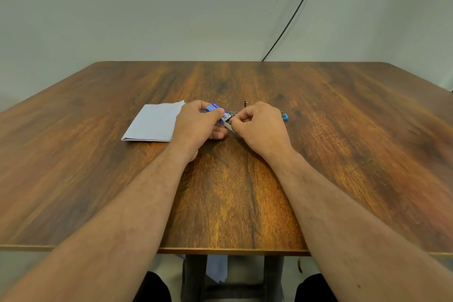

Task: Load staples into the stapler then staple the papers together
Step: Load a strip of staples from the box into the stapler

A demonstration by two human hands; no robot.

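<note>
Papers [153, 122] lay folded at the left on the wooden table [245, 203], just beside the left hand [197, 125], whose fingers gripped a small blue staple box [215, 110]. Next over, the right hand [259, 125] pinched a silvery strip of staples [228, 126] at the box's mouth. Farthest right, mostly hidden behind that hand, the stapler [284, 116] showed only its blue end.

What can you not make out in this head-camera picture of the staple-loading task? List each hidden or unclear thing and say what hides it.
1. Stapler: head view, mostly behind the right hand; only a blue end and metal parts show.
2. Staple box: the left hand covers much of it; print too small.
3. Staple strip: mostly hidden between the fingers.
4. Papers: right edge behind the left hand.
</note>
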